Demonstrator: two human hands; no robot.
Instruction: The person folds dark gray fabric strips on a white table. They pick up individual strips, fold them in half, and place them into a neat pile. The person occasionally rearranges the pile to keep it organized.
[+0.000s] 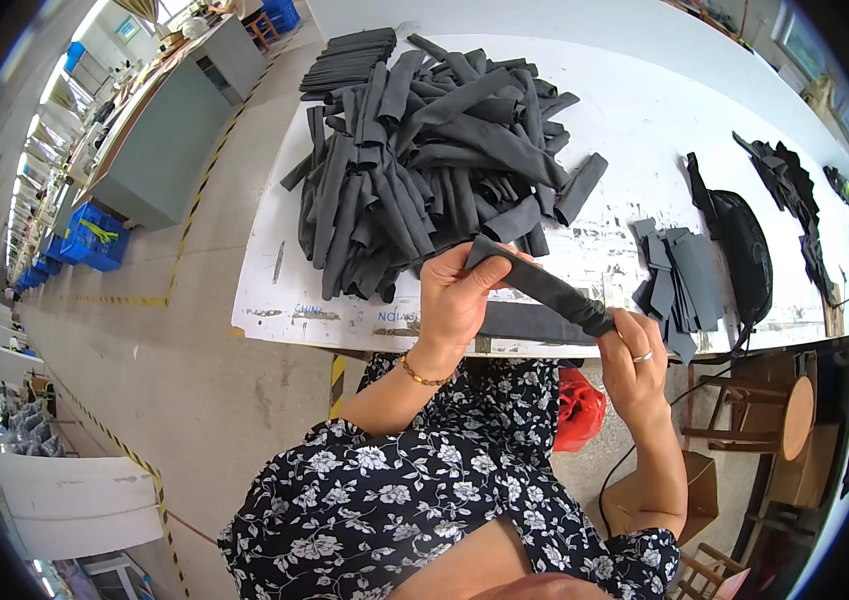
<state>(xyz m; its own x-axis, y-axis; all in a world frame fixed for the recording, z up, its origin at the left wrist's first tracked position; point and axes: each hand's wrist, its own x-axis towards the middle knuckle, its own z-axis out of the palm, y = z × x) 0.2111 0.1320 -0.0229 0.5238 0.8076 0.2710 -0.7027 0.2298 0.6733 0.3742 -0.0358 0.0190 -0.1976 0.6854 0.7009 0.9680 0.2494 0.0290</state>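
Observation:
A dark grey fabric tube [552,291] is stretched between both hands above the near edge of the white table [604,90]. My left hand [462,292] pinches its flat upper end between thumb and fingers. At its other end, where the cloth is bunched into wrinkles, my right hand [631,352] grips it. Beneath the tube a flat dark strip [529,322] lies along the table edge. Just beyond my left hand is a large loose pile of similar grey fabric tubes [424,157], with a neat stack of flat strips [349,60] at its far left.
Right of my hands lie grey flat cut pieces [683,277], a black mesh pouch [743,255] and dark scraps [792,180]. Below the table are a red plastic bag [578,409], a wooden stool [796,420] and a cardboard box [698,487]. A black cable hangs by my right arm.

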